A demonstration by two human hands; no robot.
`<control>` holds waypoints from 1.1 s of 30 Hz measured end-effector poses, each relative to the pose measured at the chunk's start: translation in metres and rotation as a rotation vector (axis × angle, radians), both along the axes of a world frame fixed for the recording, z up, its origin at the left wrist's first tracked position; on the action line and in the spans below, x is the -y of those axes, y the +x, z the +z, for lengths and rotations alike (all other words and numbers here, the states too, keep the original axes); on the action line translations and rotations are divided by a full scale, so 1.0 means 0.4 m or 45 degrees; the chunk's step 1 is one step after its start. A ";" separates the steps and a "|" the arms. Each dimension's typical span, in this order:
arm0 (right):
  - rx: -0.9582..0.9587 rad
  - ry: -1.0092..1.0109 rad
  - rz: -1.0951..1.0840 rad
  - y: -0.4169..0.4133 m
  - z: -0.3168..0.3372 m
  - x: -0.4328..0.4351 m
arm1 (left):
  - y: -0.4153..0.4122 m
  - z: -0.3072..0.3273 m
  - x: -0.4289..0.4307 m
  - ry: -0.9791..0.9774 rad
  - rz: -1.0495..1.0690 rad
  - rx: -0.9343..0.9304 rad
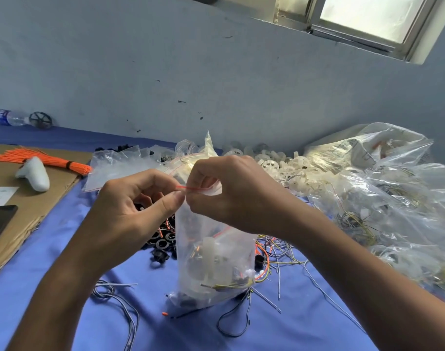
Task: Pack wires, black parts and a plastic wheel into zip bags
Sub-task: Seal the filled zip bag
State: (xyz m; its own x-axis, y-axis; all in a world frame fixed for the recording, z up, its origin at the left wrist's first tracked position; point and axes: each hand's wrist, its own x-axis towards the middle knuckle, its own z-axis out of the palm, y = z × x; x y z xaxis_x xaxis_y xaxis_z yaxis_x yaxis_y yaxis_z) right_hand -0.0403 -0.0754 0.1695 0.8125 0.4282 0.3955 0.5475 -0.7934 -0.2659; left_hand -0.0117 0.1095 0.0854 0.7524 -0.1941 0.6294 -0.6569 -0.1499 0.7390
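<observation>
1. The left hand point(130, 209) is pinching the end of the red zip strip point(194, 189) between thumb and forefinger. The right hand point(231, 196) is pinching the same strip just beside it, fingers curled over the bag mouth.
2. The zip bag point(211, 269) is hanging from both hands above the blue surface point(51, 287); whether its bottom is touching, I cannot tell.
3. The risk, as I judge it: if the fingers are slipping off the strip too soon, part of the seal is staying open and the contents may pull the mouth apart.
4. The bag is looking clear and full, with a white plastic wheel point(210, 252) in the middle and wires point(229, 286) and black parts point(188, 301) at the bottom.
</observation>
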 end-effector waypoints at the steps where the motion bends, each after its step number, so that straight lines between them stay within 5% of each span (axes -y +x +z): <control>1: 0.002 -0.002 0.001 0.002 0.001 0.000 | 0.002 -0.001 -0.001 0.004 -0.002 -0.003; 33: 0.040 0.053 0.004 0.003 -0.019 0.089 | -0.014 0.006 0.022 -0.017 0.006 0.006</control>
State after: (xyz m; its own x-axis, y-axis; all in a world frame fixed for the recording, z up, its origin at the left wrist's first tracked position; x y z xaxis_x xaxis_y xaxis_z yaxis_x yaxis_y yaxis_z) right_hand -0.0390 -0.1110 0.1619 0.7982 0.4132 0.4383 0.5585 -0.7803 -0.2815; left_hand -0.0174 0.1006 0.0880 0.7504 -0.1819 0.6355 -0.6596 -0.1428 0.7379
